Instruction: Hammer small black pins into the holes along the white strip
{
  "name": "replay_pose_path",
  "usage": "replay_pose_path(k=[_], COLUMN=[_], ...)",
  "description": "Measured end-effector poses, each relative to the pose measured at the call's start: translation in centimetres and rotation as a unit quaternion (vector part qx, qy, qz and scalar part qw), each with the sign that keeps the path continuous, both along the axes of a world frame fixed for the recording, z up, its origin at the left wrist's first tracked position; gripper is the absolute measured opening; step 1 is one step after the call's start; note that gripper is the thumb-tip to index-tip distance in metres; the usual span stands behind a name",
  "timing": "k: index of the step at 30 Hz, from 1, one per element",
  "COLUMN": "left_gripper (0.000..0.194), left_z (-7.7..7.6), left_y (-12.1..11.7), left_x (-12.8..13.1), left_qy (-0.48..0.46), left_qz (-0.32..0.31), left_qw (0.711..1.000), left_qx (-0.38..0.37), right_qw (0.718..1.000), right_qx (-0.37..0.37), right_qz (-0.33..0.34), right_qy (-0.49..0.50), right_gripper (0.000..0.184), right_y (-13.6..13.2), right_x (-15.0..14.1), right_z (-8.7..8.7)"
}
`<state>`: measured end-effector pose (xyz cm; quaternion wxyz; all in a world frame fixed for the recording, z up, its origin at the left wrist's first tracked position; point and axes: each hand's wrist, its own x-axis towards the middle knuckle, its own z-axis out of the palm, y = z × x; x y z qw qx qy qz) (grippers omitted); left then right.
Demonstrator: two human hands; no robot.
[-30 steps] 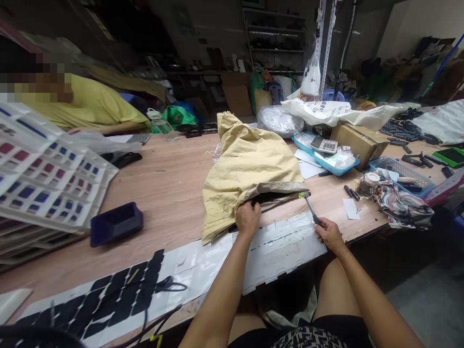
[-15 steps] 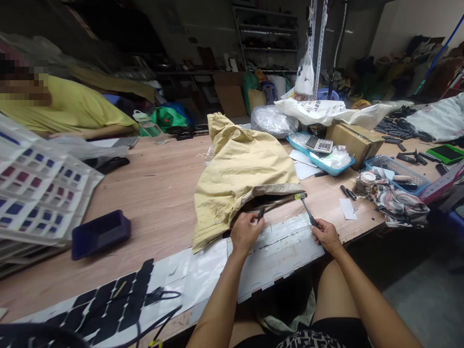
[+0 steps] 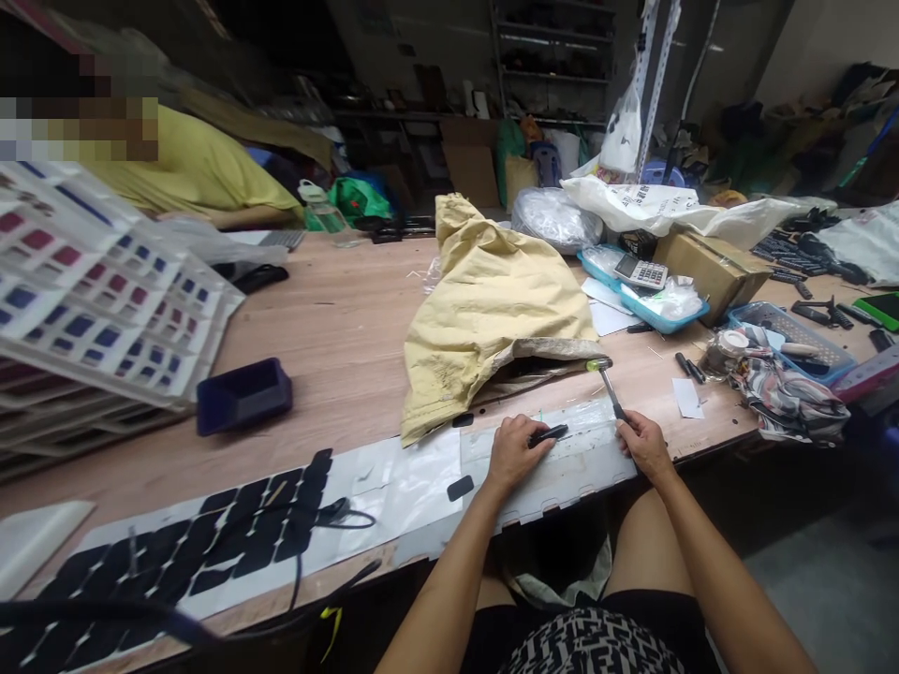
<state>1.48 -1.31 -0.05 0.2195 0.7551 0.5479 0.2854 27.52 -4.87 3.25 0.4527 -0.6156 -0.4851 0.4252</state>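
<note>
My left hand (image 3: 516,452) is closed around a small, slim black piece (image 3: 552,434), low over the grey-white board (image 3: 562,482) at the table's front edge. The piece lies nearly level, its tip pointing right. In my right hand (image 3: 642,442) is the dark grip of a small hammer (image 3: 610,388) with a metal shaft and a yellow-green head end. Its head points away from me, beside the mouth of a yellow cloth sack (image 3: 502,290). What the sack holds is hidden in shadow.
Left stand a dark blue tray (image 3: 244,398) and white plastic baskets (image 3: 126,309); a co-worker in a yellow top (image 3: 203,168) sits beyond. Black patches on a white sheet (image 3: 393,482) lie front left, with a cable. Right are blue baskets (image 3: 793,342) and a cardboard box (image 3: 709,267).
My left hand has drawn back from the sack's mouth, and the black piece has turned from upright to nearly level over the board. My right hand still holds the hammer. The view has shifted left.
</note>
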Motion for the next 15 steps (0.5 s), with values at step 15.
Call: replay_pose_path(k=[15], left_gripper=[0.019], left_z=[0.6], left_y=[0.2], left_x=[0.2], left_qy=[-0.032], left_qz=[0.021], left_qw=[0.999], left_qx=[-0.033], right_qw=[0.974], right_qx=[0.078], right_qz=[0.074], right_qy=[-0.202], right_gripper=[0.03], right_y=[-7.0], right_x=[-4.8], right_z=[0.7])
